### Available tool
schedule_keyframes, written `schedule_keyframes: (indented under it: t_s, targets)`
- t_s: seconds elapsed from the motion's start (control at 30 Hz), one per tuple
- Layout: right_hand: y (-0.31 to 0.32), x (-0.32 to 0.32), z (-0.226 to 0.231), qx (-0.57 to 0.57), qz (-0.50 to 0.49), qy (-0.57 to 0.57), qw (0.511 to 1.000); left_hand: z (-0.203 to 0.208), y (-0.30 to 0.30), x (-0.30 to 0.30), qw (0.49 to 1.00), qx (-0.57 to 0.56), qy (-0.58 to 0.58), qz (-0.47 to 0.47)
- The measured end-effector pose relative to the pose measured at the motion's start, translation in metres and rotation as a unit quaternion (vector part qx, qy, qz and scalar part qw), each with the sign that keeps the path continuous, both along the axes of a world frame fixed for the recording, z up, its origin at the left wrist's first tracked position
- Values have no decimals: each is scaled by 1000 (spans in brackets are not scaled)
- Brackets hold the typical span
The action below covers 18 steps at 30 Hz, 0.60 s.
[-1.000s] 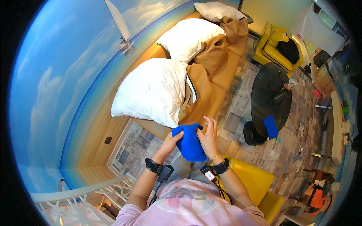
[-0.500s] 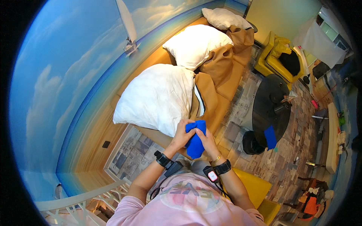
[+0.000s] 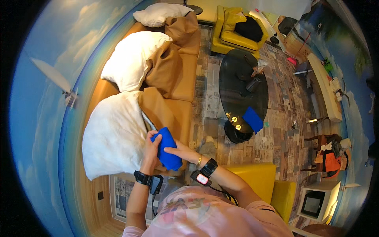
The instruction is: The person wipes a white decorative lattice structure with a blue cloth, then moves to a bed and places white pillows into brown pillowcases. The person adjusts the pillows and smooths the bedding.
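Beside a tan sofa (image 3: pixel 183 77), left hand (image 3: pixel 151 147) pinching a bundled blue cloth (image 3: pixel 168 153), right hand (image 3: pixel 184 152) clasping its other side, white pillow (image 3: pixel 114 132) nearby

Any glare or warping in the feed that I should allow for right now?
Head view: yellow glints show on the near end of the black oval table; the middle white pillow looks nearly washed out; straight edges bend toward the dark rim; the held blue cloth lies clear of that glare.
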State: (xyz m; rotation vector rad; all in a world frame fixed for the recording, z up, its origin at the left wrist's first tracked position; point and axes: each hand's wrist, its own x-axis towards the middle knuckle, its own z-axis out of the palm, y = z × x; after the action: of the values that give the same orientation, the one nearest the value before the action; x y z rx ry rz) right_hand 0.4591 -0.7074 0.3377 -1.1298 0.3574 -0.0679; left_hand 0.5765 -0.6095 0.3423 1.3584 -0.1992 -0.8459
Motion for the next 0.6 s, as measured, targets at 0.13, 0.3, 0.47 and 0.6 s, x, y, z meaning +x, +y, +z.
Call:
schedule_keyframes:
  t_s: [0.13,0.3,0.47,0.6]
  targets:
    - [-76,1,-49,6,14,14,1000,-31,-80,8,1000,8,-23,10]
    - [-198,-27,-79,-137,8,152,979,-86,-191,-17,995,62,79,-15]
    - [-316,-85,-122,-149,-27,250,956,-117,-304,-46,973,171,48,-147]
    - [-366,-134,-185,-125,-92,280,947,-144,-370,-61,948,222,56,-220]
